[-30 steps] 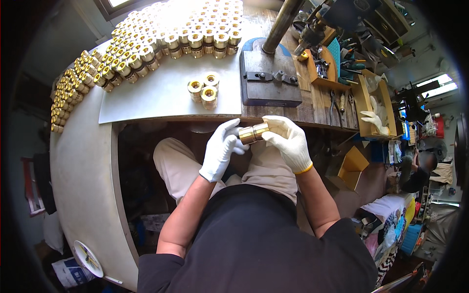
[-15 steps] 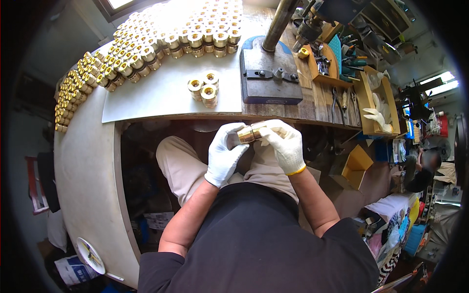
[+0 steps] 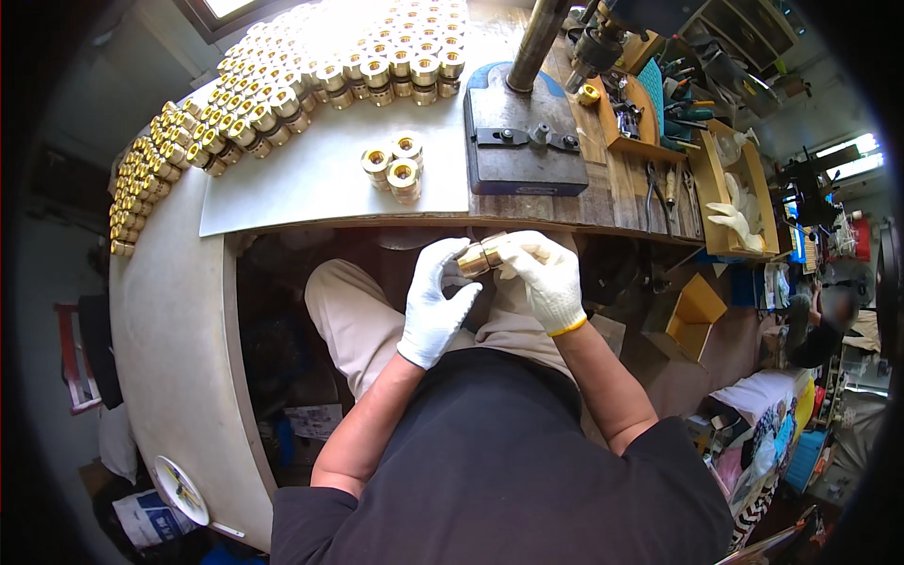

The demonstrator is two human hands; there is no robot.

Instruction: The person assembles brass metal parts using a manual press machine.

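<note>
Both my hands wear white knit gloves and are raised over my lap, just in front of the table edge. Between them is a cylindrical brass fitting [image 3: 478, 259], tilted, with a dark groove round its middle. My left hand [image 3: 437, 299] has its fingers and thumb curled round the left end. On the other end, my right hand [image 3: 544, 279] is closed, its fingers partly covering the brass. Three similar brass fittings [image 3: 404, 177] stand upright in a small cluster on the pale sheet [image 3: 311, 194] beyond my hands.
Many brass fittings [image 3: 273, 104] stand stacked in rows at the far left. A drill press base [image 3: 525, 160] sits behind my hands. Right of it lie pliers [image 3: 651, 196], a wooden tray of small parts [image 3: 640, 141] and a box [image 3: 711, 221] with white gloves. A white plate [image 3: 181, 490] rests near left.
The view has shifted slightly. The brass fitting is tilted a little more, and both hands keep hold of it. The three standing fittings have not moved.
</note>
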